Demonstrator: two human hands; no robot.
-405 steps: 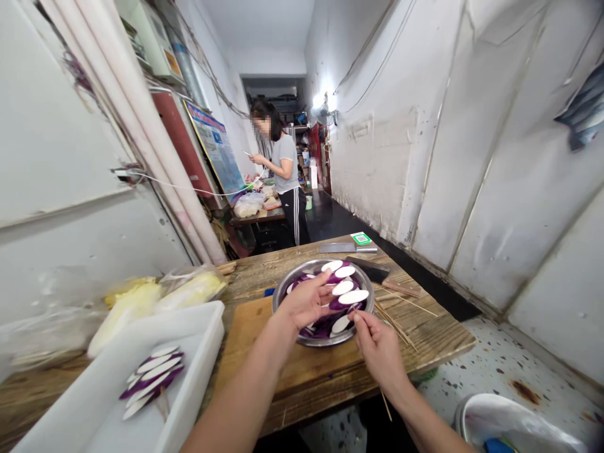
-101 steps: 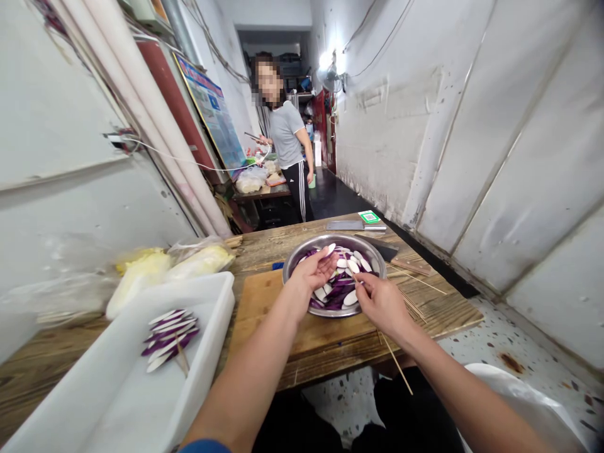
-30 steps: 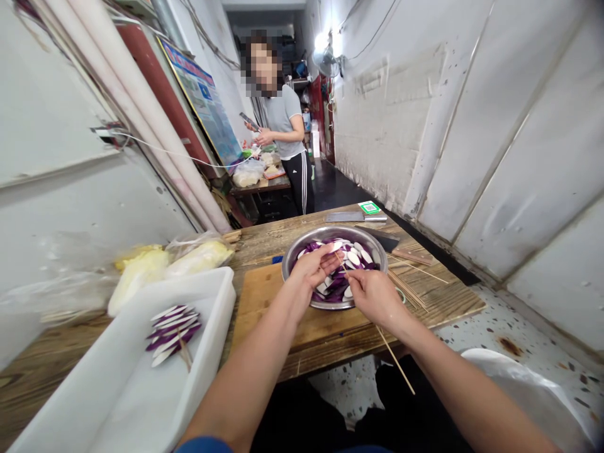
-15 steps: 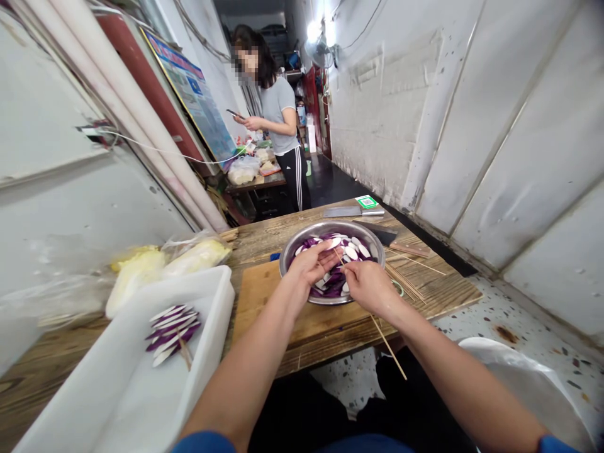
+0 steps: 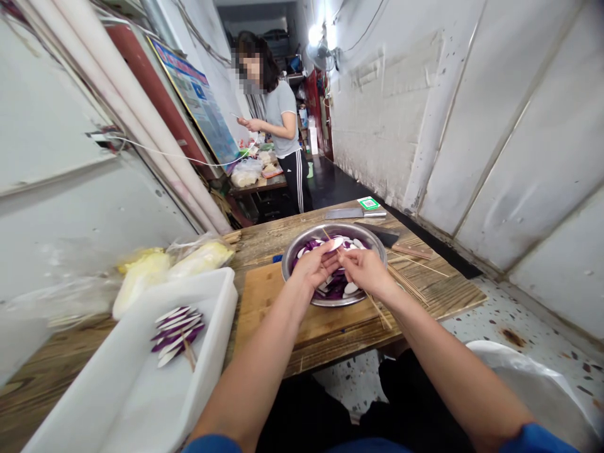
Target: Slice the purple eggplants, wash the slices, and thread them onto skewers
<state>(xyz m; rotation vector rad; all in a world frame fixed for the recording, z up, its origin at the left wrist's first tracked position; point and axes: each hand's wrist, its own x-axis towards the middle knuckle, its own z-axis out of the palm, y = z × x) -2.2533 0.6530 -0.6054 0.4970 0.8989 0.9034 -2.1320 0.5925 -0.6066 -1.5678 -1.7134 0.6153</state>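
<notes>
Over a steel bowl (image 5: 286, 272) of purple-skinned, white-fleshed eggplant slices (image 5: 337, 290), my left hand (image 5: 313, 267) pinches one white eggplant slice (image 5: 336, 244) between thumb and fingers. My right hand (image 5: 363, 269) is closed around a thin bamboo skewer (image 5: 326, 233), whose tip pokes out past the slice on the far side. The skewer's other end shows below my right hand, near the board. At the left, several skewered eggplant slices (image 5: 178, 333) lie in a white plastic tub (image 5: 136, 390).
A cutting board (image 5: 257, 302) lies under the bowl on the wooden table (image 5: 264, 239). Beyond it are a cleaver (image 5: 344, 214) and a second knife (image 5: 410, 249), with loose skewers (image 5: 408, 283) at the right. Bagged yellow food (image 5: 198, 259) sits behind the tub. Another person (image 5: 285, 119) stands beyond, holding a phone.
The skewer has slid forward through the slice, so its tip now stands out beyond it and less trails behind my right hand. My hands have come closer together.
</notes>
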